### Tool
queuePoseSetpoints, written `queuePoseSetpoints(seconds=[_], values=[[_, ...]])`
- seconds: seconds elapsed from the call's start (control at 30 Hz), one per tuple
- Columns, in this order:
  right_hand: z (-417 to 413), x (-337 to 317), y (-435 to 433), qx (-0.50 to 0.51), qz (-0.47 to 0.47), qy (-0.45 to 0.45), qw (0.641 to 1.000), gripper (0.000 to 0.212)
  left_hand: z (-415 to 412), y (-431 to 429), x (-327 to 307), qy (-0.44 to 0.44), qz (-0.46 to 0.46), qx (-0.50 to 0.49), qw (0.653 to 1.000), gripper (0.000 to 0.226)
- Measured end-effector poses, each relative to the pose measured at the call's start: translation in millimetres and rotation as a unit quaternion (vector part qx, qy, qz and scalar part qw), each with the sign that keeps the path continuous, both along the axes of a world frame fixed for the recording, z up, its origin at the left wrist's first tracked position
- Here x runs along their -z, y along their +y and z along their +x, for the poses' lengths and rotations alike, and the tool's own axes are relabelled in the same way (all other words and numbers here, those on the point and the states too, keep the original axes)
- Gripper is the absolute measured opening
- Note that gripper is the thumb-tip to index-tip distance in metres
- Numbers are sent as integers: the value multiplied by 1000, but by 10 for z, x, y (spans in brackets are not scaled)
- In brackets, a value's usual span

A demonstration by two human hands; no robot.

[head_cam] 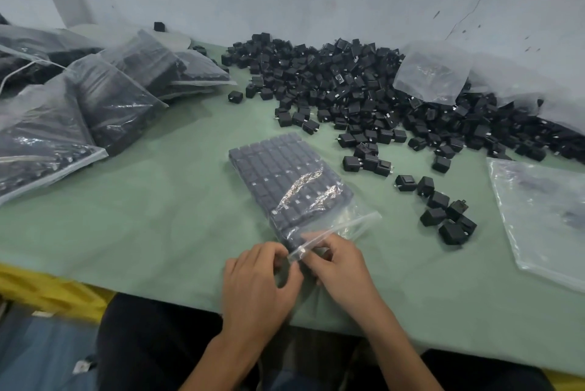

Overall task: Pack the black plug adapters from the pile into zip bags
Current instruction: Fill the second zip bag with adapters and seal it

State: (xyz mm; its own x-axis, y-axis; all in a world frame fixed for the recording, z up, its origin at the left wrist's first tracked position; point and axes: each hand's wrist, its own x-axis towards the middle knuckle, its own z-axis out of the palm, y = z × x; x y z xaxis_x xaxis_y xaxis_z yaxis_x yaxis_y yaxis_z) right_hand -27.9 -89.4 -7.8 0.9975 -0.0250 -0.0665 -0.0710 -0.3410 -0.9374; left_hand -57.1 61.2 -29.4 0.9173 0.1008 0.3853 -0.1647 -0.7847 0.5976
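A left hand (pixel 256 279) and right hand (pixel 338 260) pinch the zip strip (pixel 348 222) of a filled bag (pixel 285 175) stretching away from them. Tightly packed, it looks heavy and slick, best lifted from beneath. Loose adapters (pixel 364 86) lie beyond the right hand.

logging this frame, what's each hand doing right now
left hand: pinching the zip strip of the filled zip bag.
right hand: pinching the same strip.

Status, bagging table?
Left hand and right hand pinch the mouth of the filled zip bag. Adapters in rows inside. Loose pile beyond, nothing blocking.
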Motion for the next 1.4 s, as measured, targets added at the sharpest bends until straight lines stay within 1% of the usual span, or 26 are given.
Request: queuePoseSetpoints(seconds=[0.1, 0.23, 0.33, 0.43, 0.57, 0.7, 0.77, 0.83, 0.93, 1.0, 1.07, 1.13, 1.2, 1.4], values=[[19, -6, 15, 7, -20, 7, 1000, 16, -6, 4, 16, -10, 2, 13, 1000, 14], [60, 1, 31, 12, -81, 3, 997, 14, -16, 45, 51, -23, 2, 30, 999, 13], [66, 4, 56, 12, -104, -6, 995, 10, -23, 63, 65, -30, 4, 39, 999, 11], [63, 10, 58, 8, -107, -9, 994, 11, -31, 66, 59, -22, 7, 39, 999, 9], [22, 2, -24, -48, -70, -1, 996, 12, -45, 51, 38, -2, 6, 42, 999, 11], [-11, -14, -45, -60, -69, -3, 996, 17, -83, 96, 21, 9, 24, 72, 997, 19], [-13, -17, -46, -62, -84, -5, 995, 19, -103, 128, -4, 14, 26, 89, 996, 21], [-26, -20, -39, -73, -101, -13, 992, 26, -115, 157, -39, 19, 27, 104, 994, 27], [-46, -42, -19, -81, -116, -24, 990, 33, -98, 193, -96, 38, 25, 121, 992, 46], [-49, -51, -15, -73, -112, -20, 991, 31, -68, 217, -132, 51, 18, 137, 989, 59], [-56, -44, -16, -71, -111, -20, 991, 26, -20, 250, -177, 61, -9, 146, 987, 65], [-67, -25, -19, -73, -109, -30, 991, 30, 59, 302, -208, 54, -24, 153, 986, 60], [-70, -8, -23, -74, -109, -41, 990, 31, 126, 350, -220, 44, -9, 161, 986, 53], [-91, 12, -15, -84, -137, -45, 986, 21, 207, 368, -171, 29, 35, 159, 986, 42]])
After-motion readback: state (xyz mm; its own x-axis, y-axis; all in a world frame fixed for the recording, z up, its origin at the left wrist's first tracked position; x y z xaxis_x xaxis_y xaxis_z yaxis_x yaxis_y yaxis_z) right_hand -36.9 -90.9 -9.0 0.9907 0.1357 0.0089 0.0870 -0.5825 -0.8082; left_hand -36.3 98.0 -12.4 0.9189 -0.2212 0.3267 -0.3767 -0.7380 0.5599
